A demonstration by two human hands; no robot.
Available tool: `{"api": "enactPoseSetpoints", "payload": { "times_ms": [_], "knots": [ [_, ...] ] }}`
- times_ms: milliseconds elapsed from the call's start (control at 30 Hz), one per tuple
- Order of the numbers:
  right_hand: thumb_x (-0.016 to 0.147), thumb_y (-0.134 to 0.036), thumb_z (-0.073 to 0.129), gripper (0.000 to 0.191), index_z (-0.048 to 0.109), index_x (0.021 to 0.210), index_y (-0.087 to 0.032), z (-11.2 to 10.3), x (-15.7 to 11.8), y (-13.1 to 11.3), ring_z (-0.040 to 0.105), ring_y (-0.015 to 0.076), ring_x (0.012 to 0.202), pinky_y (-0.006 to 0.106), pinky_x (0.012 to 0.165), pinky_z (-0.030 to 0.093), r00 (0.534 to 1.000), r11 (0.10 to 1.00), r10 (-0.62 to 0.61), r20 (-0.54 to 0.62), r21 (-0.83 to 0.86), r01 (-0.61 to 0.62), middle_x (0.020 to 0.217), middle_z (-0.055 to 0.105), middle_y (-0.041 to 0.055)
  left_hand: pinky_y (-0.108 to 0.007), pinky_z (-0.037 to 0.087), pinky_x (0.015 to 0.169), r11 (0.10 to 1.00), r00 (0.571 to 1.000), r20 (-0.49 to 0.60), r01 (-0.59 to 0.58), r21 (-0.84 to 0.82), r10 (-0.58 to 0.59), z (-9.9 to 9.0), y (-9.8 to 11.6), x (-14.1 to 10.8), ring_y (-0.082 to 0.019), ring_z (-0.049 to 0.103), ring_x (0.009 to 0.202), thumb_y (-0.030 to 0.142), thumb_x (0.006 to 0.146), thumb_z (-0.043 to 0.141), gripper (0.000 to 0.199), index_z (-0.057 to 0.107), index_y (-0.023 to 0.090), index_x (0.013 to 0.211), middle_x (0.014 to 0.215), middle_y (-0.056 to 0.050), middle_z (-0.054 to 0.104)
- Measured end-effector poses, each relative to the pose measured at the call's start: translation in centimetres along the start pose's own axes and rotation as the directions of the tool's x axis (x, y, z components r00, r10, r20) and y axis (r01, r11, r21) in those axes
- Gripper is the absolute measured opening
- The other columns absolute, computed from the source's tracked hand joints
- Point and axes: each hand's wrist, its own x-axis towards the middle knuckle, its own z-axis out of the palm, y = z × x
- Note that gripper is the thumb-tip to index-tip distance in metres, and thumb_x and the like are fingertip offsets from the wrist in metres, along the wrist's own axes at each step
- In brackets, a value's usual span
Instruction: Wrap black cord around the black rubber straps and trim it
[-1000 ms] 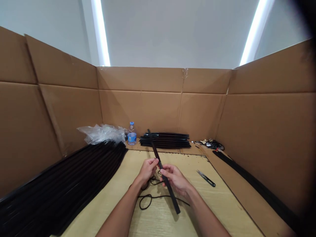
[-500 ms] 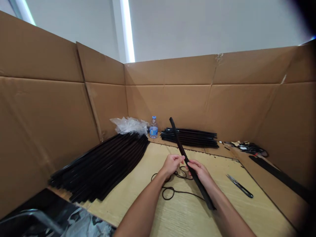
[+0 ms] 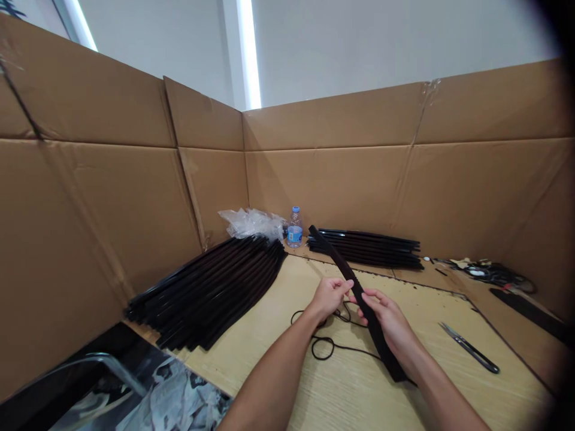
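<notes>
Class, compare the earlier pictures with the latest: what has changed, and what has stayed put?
The view has swung left, so everything appears further right. The black strip has turned, showing a broader face. Neither the left hand nor the right hand has visibly let go of it. The bottle and snips stay put.

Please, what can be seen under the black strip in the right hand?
Under the black strip, a black cord runs across the pale board. Whatever lies directly beneath the strip is covered and cannot be seen.

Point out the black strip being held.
The slanting strip in the right hand, touched by the left hand; others lie in the left pile, back pile or at right.
</notes>
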Motion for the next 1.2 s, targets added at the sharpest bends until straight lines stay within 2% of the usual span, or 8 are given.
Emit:
{"api": "enactPoseSetpoints", "payload": {
  "times_ms": [133,300,467,533,667,900,1033,1200],
  "knots": [
    [0.055,-0.04,0.083,0.063,0.056,0.105,-0.012,-0.3,-0.3,0.0,0.047,0.001,0.055,0.012,0.049,0.041,0.997,0.996,0.052,0.061,-0.077,-0.048,0.072,0.059,0.0,-0.021,0.019,0.044,0.998,0.998,0.06,0.035,-0.044,-0.032,-0.2,-0.2,0.1,-0.005,0.027,0.042,0.07,0.064,0.064,0.059,0.058,0.011,0.065,0.046,0.006,0.037],
    [0.055,-0.038,0.083,0.055,0.052,0.095,-0.015,-0.2,-1.2,-0.5,0.057,0.0062,0.066,0.016,0.05,0.048,0.989,0.986,0.056,0.136,-0.166,-0.033,0.088,0.061,0.0027,-0.022,0.017,0.043,0.996,0.99,0.141,0.027,-0.086,-0.015,-0.5,0.1,-0.2,-0.004,0.026,0.042,0.066,0.066,0.065,0.055,0.057,0.012,0.065,0.048,0.007,0.037],
    [0.054,-0.045,0.082,0.063,0.04,0.092,-0.017,-0.3,-1.2,-0.8,0.047,0.0041,0.043,0.015,0.04,0.037,0.995,0.955,0.033,0.099,-0.298,-0.002,0.067,0.06,-0.0013,-0.022,0.016,0.043,0.995,0.99,0.142,0.01,-0.099,0.004,-0.5,0.4,-0.3,-0.005,0.026,0.041,0.062,0.07,0.065,0.05,0.053,0.014,0.064,0.046,0.007,0.036],
    [0.056,-0.048,0.08,0.064,0.04,0.097,-0.018,-0.3,-1.1,-1.1,0.049,0.0044,0.045,0.015,0.042,0.038,0.995,0.961,0.015,0.096,-0.276,0.012,0.068,0.062,0.0002,-0.022,0.016,0.043,0.996,0.994,0.109,0.004,-0.088,0.005,-0.7,0.3,-0.2,-0.005,0.026,0.041,0.062,0.069,0.064,0.05,0.052,0.014,0.063,0.046,0.007,0.036],
    [0.062,-0.047,0.077,0.063,0.046,0.111,-0.022,-0.4,-1.2,-1.4,0.055,0.0045,0.059,0.017,0.054,0.046,0.991,0.995,0.043,0.129,-0.092,-0.031,0.095,0.067,0.0052,-0.022,0.014,0.042,0.994,0.999,0.052,0.016,-0.107,-0.011,-1.1,0.0,0.1,-0.005,0.024,0.038,0.062,0.07,0.064,0.049,0.052,0.015,0.064,0.044,0.008,0.034],
    [0.056,-0.033,0.083,0.059,0.055,0.105,-0.018,-0.4,-0.8,-0.3,0.051,0.0036,0.052,0.014,0.048,0.044,0.992,0.995,0.101,0.07,0.002,-0.102,0.067,0.057,-0.0022,-0.023,0.013,0.042,0.993,0.996,0.094,0.021,-0.12,-0.009,-0.4,-0.3,0.0,-0.005,0.023,0.04,0.063,0.069,0.065,0.052,0.057,0.012,0.068,0.044,0.008,0.034],
    [0.048,-0.032,0.087,0.067,0.052,0.103,-0.018,0.0,-1.0,-0.4,0.057,0.0059,0.059,0.014,0.049,0.047,0.995,0.996,0.091,0.038,-0.029,-0.09,0.078,0.063,-0.0001,-0.022,0.019,0.045,0.993,0.997,0.07,-0.006,-0.119,0.014,-0.4,-0.7,0.2,-0.004,0.028,0.044,0.062,0.068,0.067,0.052,0.058,0.011,0.065,0.05,0.005,0.041],
    [0.052,-0.046,0.082,0.063,0.049,0.098,-0.02,0.0,-0.7,-0.4,0.049,0.0042,0.048,0.015,0.039,0.036,0.999,0.998,0.053,-0.003,-0.017,-0.053,0.078,0.064,0.0002,-0.023,0.021,0.047,0.993,0.999,0.054,-0.003,-0.117,0.009,-0.5,-0.9,0.3,-0.006,0.031,0.045,0.062,0.068,0.066,0.051,0.06,0.011,0.066,0.054,0.001,0.05]
  ]
}}
